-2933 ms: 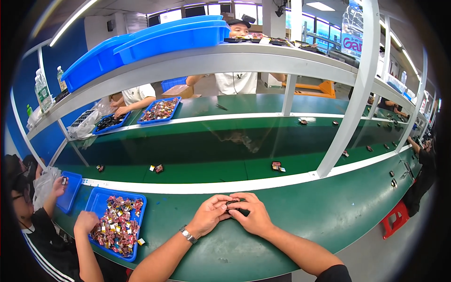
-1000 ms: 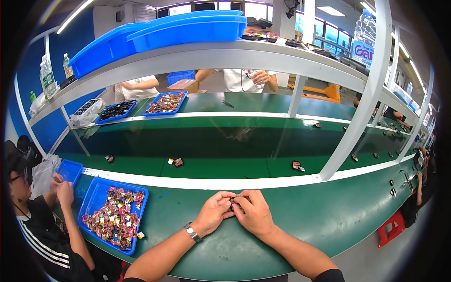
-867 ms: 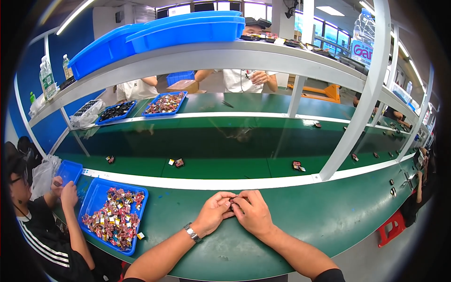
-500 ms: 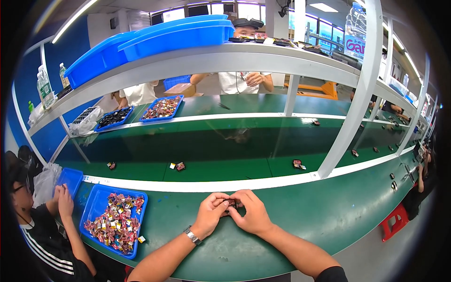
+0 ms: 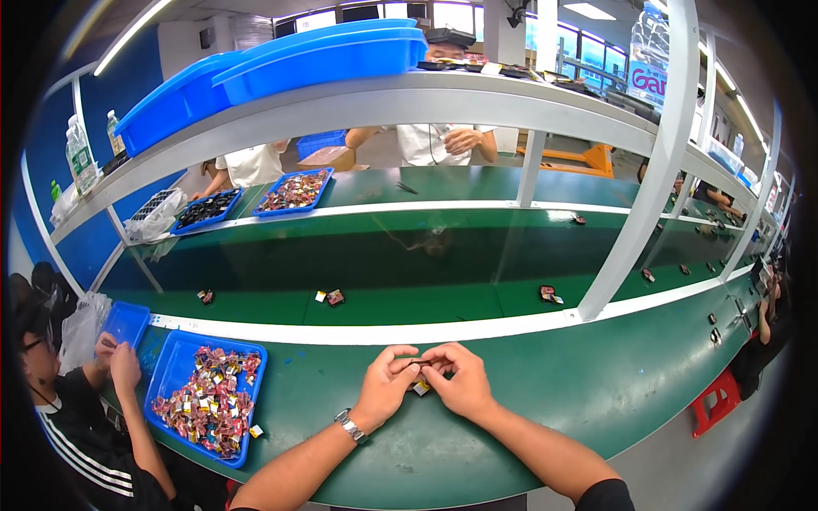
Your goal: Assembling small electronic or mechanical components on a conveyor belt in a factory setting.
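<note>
My left hand point(image 5: 383, 387) and my right hand point(image 5: 461, 383) meet over the green workbench point(image 5: 545, 400), thumbs and fingertips pinched together. Between them they hold a small dark electronic part point(image 5: 420, 364), mostly covered by the fingers. A white and yellow tab point(image 5: 421, 387) shows just below the thumbs, seemingly hanging from that part. To the left of my hands stands a blue tray point(image 5: 175, 362), heaped with small reddish circuit pieces point(image 5: 209, 404) that carry white and yellow tabs. One loose tabbed piece point(image 5: 256, 431) lies at the tray's right edge.
Beyond a white rail point(image 5: 383, 335) runs a green conveyor belt point(image 5: 426, 312) with small assemblies point(image 5: 335, 296) spaced along it. A shelf with blue bins point(image 5: 324, 60) crosses above, held by a white post point(image 5: 639, 170). A co-worker's hands point(image 5: 119, 358) are at the left.
My fingers have shifted around the small part, and its white and yellow tab now shows below the thumbs. Assemblies on the belt have moved slightly to the right.
</note>
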`<move>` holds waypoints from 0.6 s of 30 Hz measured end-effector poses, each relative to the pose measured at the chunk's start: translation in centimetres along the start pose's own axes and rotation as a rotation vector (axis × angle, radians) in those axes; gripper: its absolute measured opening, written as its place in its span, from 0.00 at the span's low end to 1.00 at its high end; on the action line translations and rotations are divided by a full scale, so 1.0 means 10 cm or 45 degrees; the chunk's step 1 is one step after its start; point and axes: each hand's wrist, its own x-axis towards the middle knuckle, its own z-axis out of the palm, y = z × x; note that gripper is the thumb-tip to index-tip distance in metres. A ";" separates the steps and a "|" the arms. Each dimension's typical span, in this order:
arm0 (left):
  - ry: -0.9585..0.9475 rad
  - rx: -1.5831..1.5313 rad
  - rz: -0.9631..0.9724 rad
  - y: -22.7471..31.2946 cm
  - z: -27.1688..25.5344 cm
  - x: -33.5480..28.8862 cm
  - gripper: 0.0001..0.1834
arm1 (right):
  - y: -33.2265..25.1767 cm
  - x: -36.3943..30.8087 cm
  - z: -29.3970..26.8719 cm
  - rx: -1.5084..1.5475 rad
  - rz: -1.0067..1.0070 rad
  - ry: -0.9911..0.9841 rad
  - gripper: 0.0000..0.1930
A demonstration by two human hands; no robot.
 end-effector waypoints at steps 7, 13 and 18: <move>0.127 -0.005 0.094 -0.04 -0.09 0.06 0.12 | 0.63 0.95 -0.43 0.156 0.301 0.400 0.08; 0.083 0.283 0.153 -0.01 -0.02 0.06 0.07 | 1.02 1.25 -0.66 -0.713 0.249 0.573 0.14; 0.421 0.449 0.338 0.00 -0.20 0.15 0.05 | 0.70 1.20 -0.09 -0.906 -0.378 0.428 0.15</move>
